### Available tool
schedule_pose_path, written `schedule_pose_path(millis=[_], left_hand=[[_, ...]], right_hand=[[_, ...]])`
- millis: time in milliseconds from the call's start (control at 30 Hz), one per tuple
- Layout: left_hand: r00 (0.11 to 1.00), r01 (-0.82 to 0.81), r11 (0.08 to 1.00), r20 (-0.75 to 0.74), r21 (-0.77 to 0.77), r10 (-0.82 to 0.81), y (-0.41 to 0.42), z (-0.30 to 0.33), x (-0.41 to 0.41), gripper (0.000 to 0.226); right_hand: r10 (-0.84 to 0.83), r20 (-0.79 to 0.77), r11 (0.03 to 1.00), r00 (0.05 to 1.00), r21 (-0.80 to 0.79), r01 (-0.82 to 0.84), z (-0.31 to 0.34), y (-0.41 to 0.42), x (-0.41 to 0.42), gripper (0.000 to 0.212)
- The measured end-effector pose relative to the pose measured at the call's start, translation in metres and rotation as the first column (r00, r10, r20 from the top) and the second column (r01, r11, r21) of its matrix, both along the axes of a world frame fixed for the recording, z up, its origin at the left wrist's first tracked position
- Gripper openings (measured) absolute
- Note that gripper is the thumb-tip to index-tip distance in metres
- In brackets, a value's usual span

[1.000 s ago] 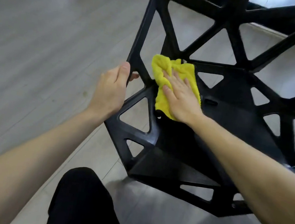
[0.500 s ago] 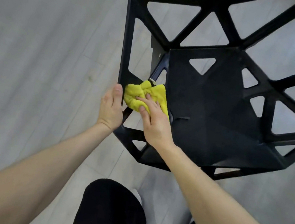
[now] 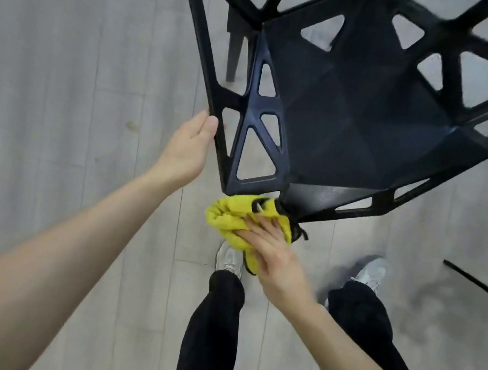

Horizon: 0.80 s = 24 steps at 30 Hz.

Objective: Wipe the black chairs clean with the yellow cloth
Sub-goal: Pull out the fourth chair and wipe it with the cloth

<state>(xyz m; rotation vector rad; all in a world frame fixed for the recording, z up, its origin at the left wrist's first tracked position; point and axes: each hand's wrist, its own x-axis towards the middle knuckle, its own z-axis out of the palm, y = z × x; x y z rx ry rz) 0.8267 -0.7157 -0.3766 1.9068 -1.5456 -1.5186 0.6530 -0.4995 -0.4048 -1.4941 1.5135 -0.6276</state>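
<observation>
Sliding yellow cloth (image 3: 231, 219) from seat down to black chair (image 3: 357, 106) front corner

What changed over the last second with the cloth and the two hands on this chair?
The right hand slid the yellow cloth from the seat's inner left part down to the front corner of the black chair. The left hand still holds the left frame edge.
</observation>
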Motion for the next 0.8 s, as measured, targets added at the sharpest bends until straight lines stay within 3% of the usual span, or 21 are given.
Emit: schedule_pose_path(millis=[67,167,233,333,367,433,533,600,700,800], left_hand=[[0.987,0.151,0.989,0.051,0.003,-0.151,-0.011,0.011,0.012,0.036],[0.987,0.161,0.987,0.028,-0.005,-0.161,-0.021,0.017,0.014,0.030],[0.988,0.145,0.989,0.048,0.003,-0.145,-0.024,0.019,0.012,0.033],[0.984,0.159,0.987,0.080,0.034,-0.161,-0.029,0.026,0.010,0.035],[0.980,0.178,0.983,0.085,0.050,-0.182,-0.032,0.031,0.010,0.035],[0.970,0.211,0.973,0.105,0.093,-0.220,-0.037,0.047,0.011,0.033],[0.959,0.233,0.965,0.133,0.125,-0.249,-0.042,0.077,0.014,0.028],[0.948,0.249,0.960,0.169,0.131,-0.269,-0.045,0.096,0.018,0.024],[0.885,0.323,0.937,0.308,0.131,-0.348,-0.055,0.120,0.030,0.016],[0.785,0.375,0.920,0.488,0.118,-0.383,-0.069,0.141,0.040,0.044]], right_hand=[[-0.209,0.028,0.978,0.978,-0.004,0.209,0.011,0.008,0.001,0.039],[-0.514,0.118,0.858,0.849,0.069,0.510,0.033,-0.035,0.038,0.039],[-0.469,0.123,0.882,0.874,0.025,0.470,0.021,-0.059,0.056,0.033],[-0.230,-0.050,0.964,0.972,-0.145,0.221,-0.008,-0.037,0.042,0.037],[-0.210,-0.067,0.972,0.975,-0.122,0.201,-0.008,-0.024,0.032,0.037],[-0.368,-0.051,0.927,0.928,0.058,0.371,0.008,-0.010,0.012,0.031],[-0.646,-0.067,0.702,0.760,0.340,0.626,0.044,-0.017,-0.005,0.022],[-0.756,0.006,0.596,0.654,0.418,0.685,0.067,-0.031,-0.006,0.022],[-0.823,0.058,0.523,0.565,0.467,0.714,0.088,-0.059,0.005,0.029],[-0.854,0.117,0.488,0.507,0.517,0.703,0.098,-0.097,0.020,0.028]])
